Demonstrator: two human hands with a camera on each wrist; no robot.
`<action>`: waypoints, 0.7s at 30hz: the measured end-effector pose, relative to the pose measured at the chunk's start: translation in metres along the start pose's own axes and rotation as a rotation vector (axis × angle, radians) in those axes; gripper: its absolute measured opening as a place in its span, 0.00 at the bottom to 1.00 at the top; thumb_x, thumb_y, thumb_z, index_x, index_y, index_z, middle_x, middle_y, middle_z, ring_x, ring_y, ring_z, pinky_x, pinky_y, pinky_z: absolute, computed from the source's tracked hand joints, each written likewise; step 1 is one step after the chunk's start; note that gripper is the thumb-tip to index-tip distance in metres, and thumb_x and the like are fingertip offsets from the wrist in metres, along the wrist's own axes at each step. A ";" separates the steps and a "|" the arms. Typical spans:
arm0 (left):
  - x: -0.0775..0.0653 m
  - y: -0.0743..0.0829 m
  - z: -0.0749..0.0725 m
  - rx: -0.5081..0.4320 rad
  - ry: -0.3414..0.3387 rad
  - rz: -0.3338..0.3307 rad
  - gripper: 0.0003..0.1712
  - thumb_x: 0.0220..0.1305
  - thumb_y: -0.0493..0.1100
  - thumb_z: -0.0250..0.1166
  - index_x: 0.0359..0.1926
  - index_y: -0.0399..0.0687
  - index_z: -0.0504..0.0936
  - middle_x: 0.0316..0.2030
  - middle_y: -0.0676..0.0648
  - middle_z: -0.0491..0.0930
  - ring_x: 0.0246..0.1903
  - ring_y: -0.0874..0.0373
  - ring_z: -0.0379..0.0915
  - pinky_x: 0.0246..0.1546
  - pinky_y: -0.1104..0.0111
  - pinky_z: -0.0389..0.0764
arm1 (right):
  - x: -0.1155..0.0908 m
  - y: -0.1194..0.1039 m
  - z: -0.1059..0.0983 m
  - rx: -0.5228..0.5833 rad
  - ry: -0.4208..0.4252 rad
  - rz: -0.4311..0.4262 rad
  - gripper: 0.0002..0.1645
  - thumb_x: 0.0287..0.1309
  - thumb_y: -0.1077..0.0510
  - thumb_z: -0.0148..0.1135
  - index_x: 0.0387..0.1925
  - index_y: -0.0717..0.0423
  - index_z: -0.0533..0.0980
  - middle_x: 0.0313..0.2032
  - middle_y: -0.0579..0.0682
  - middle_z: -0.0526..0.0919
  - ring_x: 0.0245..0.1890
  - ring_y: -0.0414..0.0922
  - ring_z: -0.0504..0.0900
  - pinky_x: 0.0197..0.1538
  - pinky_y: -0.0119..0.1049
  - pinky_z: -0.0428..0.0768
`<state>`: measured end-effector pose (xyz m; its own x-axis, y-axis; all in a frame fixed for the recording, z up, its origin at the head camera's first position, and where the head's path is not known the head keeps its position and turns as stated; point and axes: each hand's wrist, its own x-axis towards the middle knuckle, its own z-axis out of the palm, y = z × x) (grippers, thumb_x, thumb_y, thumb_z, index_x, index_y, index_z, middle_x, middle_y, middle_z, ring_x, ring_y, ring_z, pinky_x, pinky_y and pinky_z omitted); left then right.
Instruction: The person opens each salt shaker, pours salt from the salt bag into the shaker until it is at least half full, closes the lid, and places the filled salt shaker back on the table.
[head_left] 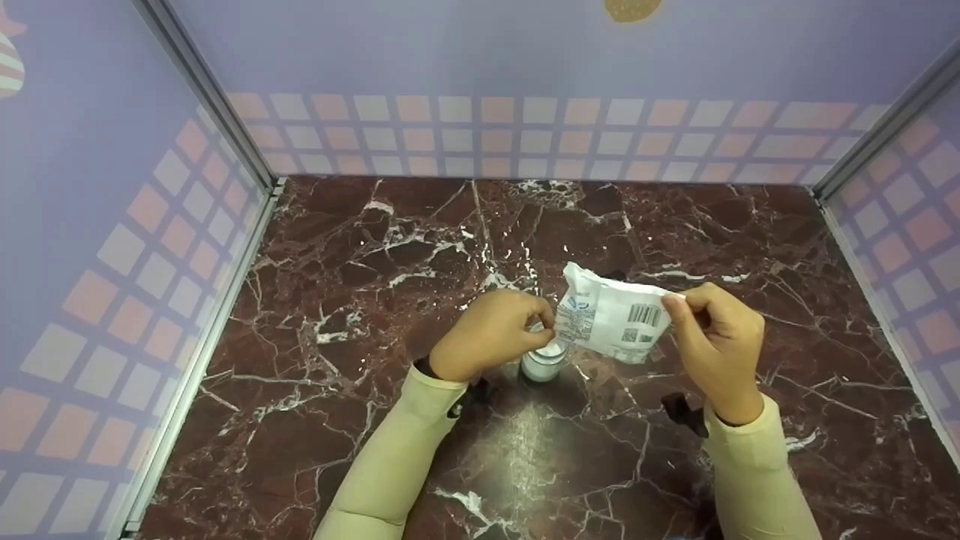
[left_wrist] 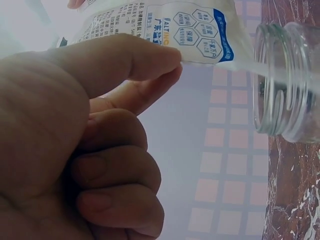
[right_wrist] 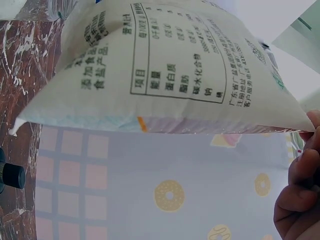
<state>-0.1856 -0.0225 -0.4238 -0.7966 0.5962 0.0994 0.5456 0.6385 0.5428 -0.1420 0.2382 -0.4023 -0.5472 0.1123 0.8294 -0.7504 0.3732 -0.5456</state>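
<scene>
A white printed salt bag (head_left: 609, 319) is held tilted above the table. My right hand (head_left: 721, 341) pinches its right-hand end between thumb and fingers. At the bag's other end, my left hand (head_left: 491, 330) pinches the edge near the mouth with thumb and forefinger, the other fingers curled in. Just below the left hand stands an open glass jar (head_left: 541, 366) with a threaded neck. In the left wrist view a white stream of salt (left_wrist: 250, 67) runs from the bag's corner into the jar (left_wrist: 270, 95). Printed text covers the bag (right_wrist: 165, 65) in the right wrist view.
The dark red marble-patterned table (head_left: 300, 427) has white veins and specks. Patterned panels (head_left: 480, 67) enclose its back and sides. A bottle with a black cap (right_wrist: 14, 176) shows at the left edge of the right wrist view.
</scene>
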 end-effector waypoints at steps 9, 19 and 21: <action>-0.001 -0.001 -0.001 -0.021 -0.021 0.006 0.05 0.66 0.48 0.71 0.37 0.54 0.90 0.38 0.58 0.88 0.31 0.63 0.77 0.41 0.67 0.79 | 0.000 0.001 0.000 -0.008 -0.004 -0.006 0.25 0.65 0.57 0.71 0.18 0.69 0.72 0.15 0.53 0.68 0.18 0.35 0.60 0.26 0.22 0.57; -0.001 -0.002 -0.001 -0.015 -0.027 0.014 0.05 0.66 0.48 0.71 0.37 0.55 0.91 0.37 0.59 0.88 0.26 0.65 0.71 0.38 0.67 0.77 | -0.001 0.000 0.000 -0.012 -0.026 -0.010 0.27 0.67 0.55 0.70 0.18 0.68 0.72 0.16 0.53 0.69 0.18 0.35 0.60 0.26 0.22 0.57; -0.001 -0.002 -0.001 -0.010 -0.031 0.016 0.05 0.66 0.48 0.71 0.37 0.55 0.91 0.38 0.59 0.88 0.25 0.65 0.70 0.37 0.68 0.77 | -0.001 0.000 0.000 -0.012 -0.033 -0.014 0.27 0.67 0.55 0.70 0.18 0.68 0.72 0.16 0.53 0.69 0.18 0.35 0.59 0.26 0.23 0.57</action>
<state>-0.1862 -0.0253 -0.4241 -0.7791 0.6215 0.0822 0.5555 0.6237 0.5500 -0.1415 0.2384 -0.4036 -0.5488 0.0770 0.8324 -0.7536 0.3853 -0.5325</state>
